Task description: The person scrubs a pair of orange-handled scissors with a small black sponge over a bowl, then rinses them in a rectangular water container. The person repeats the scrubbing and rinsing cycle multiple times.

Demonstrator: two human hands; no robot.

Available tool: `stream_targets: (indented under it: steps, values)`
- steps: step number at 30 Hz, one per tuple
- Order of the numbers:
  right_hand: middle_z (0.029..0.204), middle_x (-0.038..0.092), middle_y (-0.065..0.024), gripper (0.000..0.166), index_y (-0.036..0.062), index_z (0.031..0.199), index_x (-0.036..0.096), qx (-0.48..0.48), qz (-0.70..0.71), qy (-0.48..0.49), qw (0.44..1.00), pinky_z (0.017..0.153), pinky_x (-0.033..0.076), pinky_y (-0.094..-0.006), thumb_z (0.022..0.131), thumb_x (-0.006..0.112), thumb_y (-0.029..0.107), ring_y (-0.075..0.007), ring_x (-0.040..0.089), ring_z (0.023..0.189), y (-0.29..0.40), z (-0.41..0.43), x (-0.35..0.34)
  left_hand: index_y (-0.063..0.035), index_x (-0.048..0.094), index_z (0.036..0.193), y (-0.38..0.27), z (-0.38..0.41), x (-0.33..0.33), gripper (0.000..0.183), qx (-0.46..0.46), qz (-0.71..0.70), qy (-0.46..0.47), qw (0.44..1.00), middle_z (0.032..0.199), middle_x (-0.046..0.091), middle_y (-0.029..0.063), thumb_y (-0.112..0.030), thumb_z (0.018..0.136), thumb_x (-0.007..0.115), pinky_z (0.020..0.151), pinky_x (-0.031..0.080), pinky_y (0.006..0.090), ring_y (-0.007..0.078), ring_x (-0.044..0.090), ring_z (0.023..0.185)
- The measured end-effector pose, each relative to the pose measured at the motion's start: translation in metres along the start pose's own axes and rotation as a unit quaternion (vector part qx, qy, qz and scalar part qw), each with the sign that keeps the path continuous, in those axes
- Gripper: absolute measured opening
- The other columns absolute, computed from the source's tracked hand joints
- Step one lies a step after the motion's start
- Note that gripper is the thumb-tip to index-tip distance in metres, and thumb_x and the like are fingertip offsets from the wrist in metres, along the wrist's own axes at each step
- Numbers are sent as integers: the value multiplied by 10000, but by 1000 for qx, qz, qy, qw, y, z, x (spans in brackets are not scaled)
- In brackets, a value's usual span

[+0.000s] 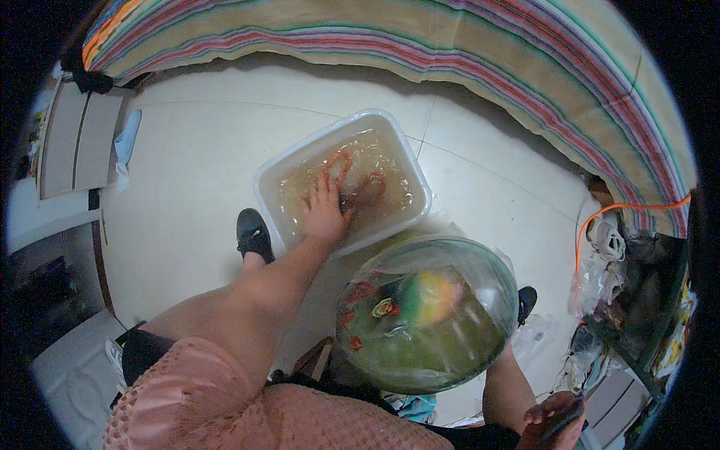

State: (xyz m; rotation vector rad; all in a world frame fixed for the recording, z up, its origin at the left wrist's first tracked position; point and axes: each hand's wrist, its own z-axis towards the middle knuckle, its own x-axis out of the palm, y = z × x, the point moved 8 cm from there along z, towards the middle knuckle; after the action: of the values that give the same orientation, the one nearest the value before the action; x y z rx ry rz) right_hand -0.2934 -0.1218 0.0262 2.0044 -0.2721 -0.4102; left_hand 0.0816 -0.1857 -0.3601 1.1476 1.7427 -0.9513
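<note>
My left hand (326,211) reaches palm down into murky water in a white plastic basin (419,160), its fingers apart. Its fingertips are at an orange-red loop (339,164) in the water; a second reddish loop (378,183) lies to the right, partly blurred by the water. Whether the fingers touch the first loop is unclear. At the lower right edge, my right hand (554,419) is beside a dark, elongated object (565,419); its grip is unclear. Between my knees stands a large, round, greenish thing (444,349) under clear plastic film, with red and yellow patches.
The basin rests on pale floor tiles (185,140). A striped cloth (394,42) hangs across the far side. Black shoes (254,233) are on my feet. Orange cable (613,207), plastic bags (590,287) and clutter lie at right; a drawer unit (79,138) stands at left.
</note>
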Motion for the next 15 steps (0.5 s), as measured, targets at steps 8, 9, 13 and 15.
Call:
stream_targets:
  steps: [8, 9, 13, 15]
  values:
    - [1054, 560, -210, 414, -71, 1271, 428, -15, 5, 38, 999, 789, 460, -420, 912, 477, 128, -298, 541, 897, -18, -5, -9, -131, 366, 1384, 8, -1, -10, 701, 36, 95, -13, 995, 1514, 183, 72, -366, 786, 646, 1071, 257, 511, 292, 231, 1367]
    - [1046, 560, -211, 387, -69, 1241, 447, -19, -15, 30, 999, 781, 459, -420, 911, 478, 129, -298, 539, 890, -19, -7, -5, -128, 383, 1372, 12, -5, -8, 680, 105, 113, -5, 988, 1511, 195, 71, -347, 784, 645, 1067, 268, 504, 288, 242, 1362]
    - [1019, 560, -210, 287, -64, 1108, 493, 6, 24, 53, 998, 747, 455, -417, 904, 495, 138, -294, 530, 848, -11, 0, 2, -115, 414, 1350, 24, -1, 13, 594, 23, 60, -8, 998, 1480, 259, 65, -221, 800, 611, 1067, 254, 532, 277, 284, 1345]
    - [966, 564, -199, 255, -68, 1042, 497, -22, -46, 45, 998, 718, 453, -384, 908, 470, 147, -283, 522, 809, -12, -2, 6, -109, 444, 1322, 21, -2, 8, 538, 118, 120, -11, 986, 1461, 295, 69, -197, 811, 587, 1062, 272, 519, 268, 309, 1333]
